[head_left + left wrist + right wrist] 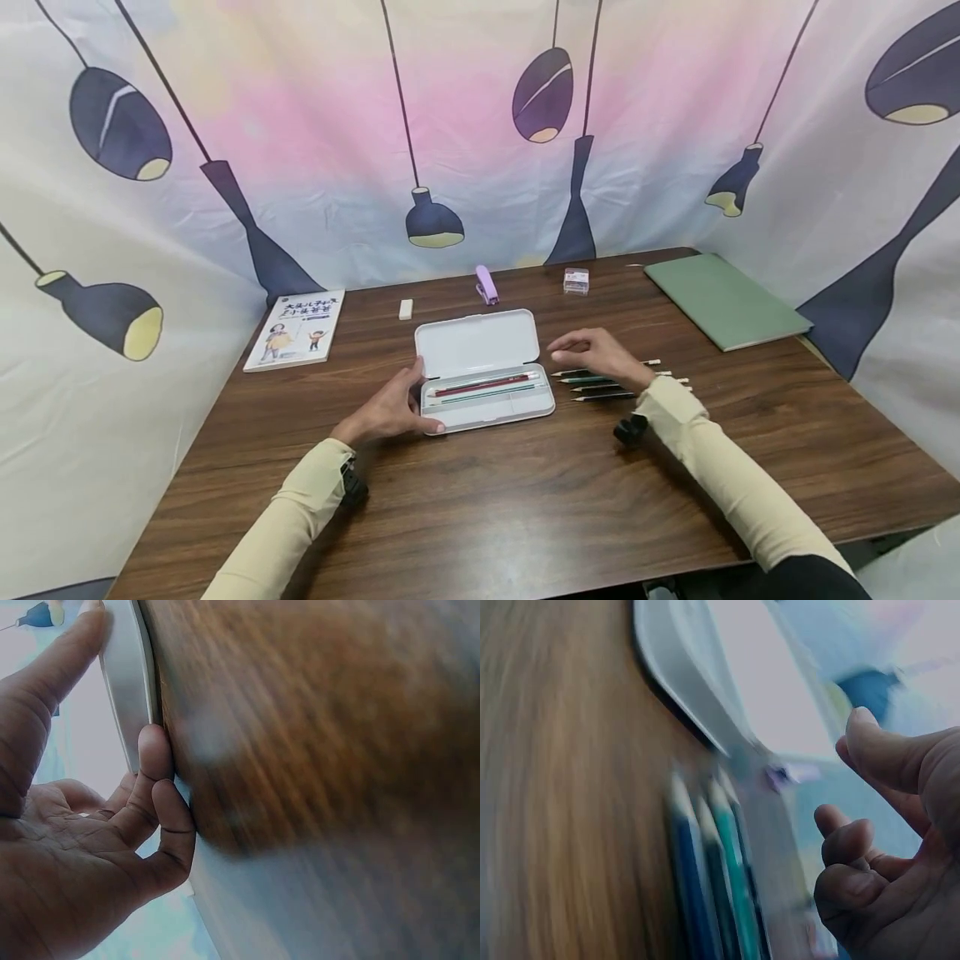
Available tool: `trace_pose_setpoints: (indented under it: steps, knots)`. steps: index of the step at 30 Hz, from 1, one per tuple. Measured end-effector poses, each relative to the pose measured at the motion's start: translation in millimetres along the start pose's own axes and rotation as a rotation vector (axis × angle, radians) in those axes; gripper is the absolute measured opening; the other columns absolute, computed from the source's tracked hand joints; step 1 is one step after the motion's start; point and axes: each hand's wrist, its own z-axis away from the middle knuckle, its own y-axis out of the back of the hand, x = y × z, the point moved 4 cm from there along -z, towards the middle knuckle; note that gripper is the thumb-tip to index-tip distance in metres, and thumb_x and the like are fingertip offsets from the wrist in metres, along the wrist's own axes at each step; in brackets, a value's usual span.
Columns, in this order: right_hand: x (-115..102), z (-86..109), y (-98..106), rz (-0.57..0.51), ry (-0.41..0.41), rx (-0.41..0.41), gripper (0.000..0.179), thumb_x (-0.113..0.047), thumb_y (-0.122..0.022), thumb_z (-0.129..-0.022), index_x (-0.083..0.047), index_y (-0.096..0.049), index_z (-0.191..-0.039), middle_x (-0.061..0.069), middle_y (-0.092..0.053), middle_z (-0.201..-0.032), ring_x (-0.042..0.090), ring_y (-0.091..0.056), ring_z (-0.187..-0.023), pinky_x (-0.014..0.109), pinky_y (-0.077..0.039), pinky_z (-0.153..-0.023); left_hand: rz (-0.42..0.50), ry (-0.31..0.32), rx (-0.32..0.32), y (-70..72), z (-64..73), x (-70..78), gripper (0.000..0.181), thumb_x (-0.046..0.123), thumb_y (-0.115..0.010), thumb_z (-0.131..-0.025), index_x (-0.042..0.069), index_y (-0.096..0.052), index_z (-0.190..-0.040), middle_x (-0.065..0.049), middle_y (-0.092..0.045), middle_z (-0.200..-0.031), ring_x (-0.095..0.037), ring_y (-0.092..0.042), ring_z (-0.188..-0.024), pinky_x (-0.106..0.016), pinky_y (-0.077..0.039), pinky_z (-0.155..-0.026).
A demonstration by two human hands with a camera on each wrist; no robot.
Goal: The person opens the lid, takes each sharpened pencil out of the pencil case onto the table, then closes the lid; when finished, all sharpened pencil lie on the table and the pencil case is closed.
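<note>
One cloth [487,100]: I see it behind the table, pale with pink and blue, with dark hanging lamps printed on it.
Brown table [480,517]: it has a wood grain, and it carries all the smaller things which I list below.
Green folder [723,300]: it lies flat at the far right part, well apart from both hands.
White book [296,331]: it lies flat at the far left, with two small figures drawn on its cover.
Open case [480,410]: this white case is near the middle, between the two hands; its lid [477,343] is laid back on the far side.
Left hand [390,406]: it holds the left end of the case, with the thumb at the near corner and the other fingers bent against the end.
Right hand [596,354]: it is over the loose pencils, at the right of the case; the fingers are softly bent and I see nothing pinched. Whether thumb and index finger touch, I cannot tell.
Loose pencils [598,397]: I count four, side by side, tips toward the case.
Inside pencils [480,385]: red and green ones lie lengthwise in the case.
Purple stapler [487,286]: behind the lid.
Small box [576,282]: right of the stapler.
White block [406,309]: left of the stapler, near the lid.
</note>
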Motion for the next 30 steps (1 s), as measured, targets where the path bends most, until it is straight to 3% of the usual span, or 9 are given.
trace_pose_setpoints:
  steps: [5, 9, 12, 16, 21, 30]
  knots:
    - [-13, -14.6, -23, 0.046, 0.031, -0.051, 0.025, -0.029, -0.065, -0.085, -0.014, -0.069, -0.105, 0.001, -0.063, -0.107, 0.017, -0.056, -0.091, 0.035, -0.045, -0.074, 0.014, 0.011, -0.006, -2.2, 0.2, 0.6, 0.121, 0.036, -0.083, -0.062, 0.003, -0.003, -0.146, -0.013, -0.040, -0.113, -0.016, -0.047, -0.075, -0.027, -0.041, -0.062]
    - [-18, -20.8, -31, 0.187, 0.099, -0.078, 0.020, -0.025, -0.065, -0.084, -0.014, -0.072, -0.099, -0.001, -0.065, -0.099, 0.016, -0.057, -0.089, 0.036, -0.044, -0.075, 0.019, 0.003, -0.002, -1.9, -1.3, 0.2, 0.121, 0.035, -0.084, -0.062, 0.003, -0.003, -0.145, -0.013, -0.040, -0.112, -0.016, -0.047, -0.075, -0.028, -0.041, -0.062]
    - [-18, -22.4, -36, 0.251, 0.106, -0.122, 0.022, -0.026, -0.066, -0.084, -0.014, -0.071, -0.101, 0.000, -0.066, -0.100, 0.016, -0.057, -0.089, 0.036, -0.043, -0.076, 0.009, 0.004, -0.002, -1.2, -2.0, -0.8, 0.121, 0.036, -0.084, -0.061, 0.002, -0.003, -0.145, -0.014, -0.040, -0.112, -0.016, -0.047, -0.075, -0.028, -0.041, -0.063]
    - [-15, -23.3, -42, 0.252, 0.074, -0.165, 0.026, -0.030, -0.065, -0.084, -0.017, -0.069, -0.107, 0.001, -0.064, -0.107, 0.016, -0.055, -0.092, 0.035, -0.042, -0.076, -0.003, -0.008, -0.006, -0.4, -2.1, -0.9, 0.122, 0.036, -0.083, -0.062, 0.001, -0.002, -0.145, -0.014, -0.040, -0.113, -0.015, -0.047, -0.075, -0.027, -0.042, -0.063]
    - [-13, -23.7, -47, 0.220, 0.105, -0.177, 0.027, -0.028, -0.066, -0.084, -0.016, -0.069, -0.107, 0.003, -0.062, -0.111, 0.020, -0.055, -0.097, 0.038, -0.042, -0.077, -0.001, -0.026, -0.004, 0.2, -1.8, 0.5, 0.121, 0.035, -0.083, -0.062, 0.000, -0.002, -0.145, -0.014, -0.041, -0.113, -0.015, -0.048, -0.073, -0.027, -0.042, -0.061]
    - [-13, -20.3, -52, 0.276, 0.082, -0.170, 0.028, -0.032, -0.071, -0.079, -0.014, -0.071, -0.101, 0.004, -0.056, -0.100, 0.017, -0.048, -0.088, 0.033, -0.040, -0.074, 0.006, -0.028, 0.010, -1.0, -2.4, -0.2, 0.121, 0.033, -0.084, -0.061, -0.001, -0.003, -0.144, -0.016, -0.040, -0.111, -0.014, -0.050, -0.070, -0.025, -0.043, -0.060]
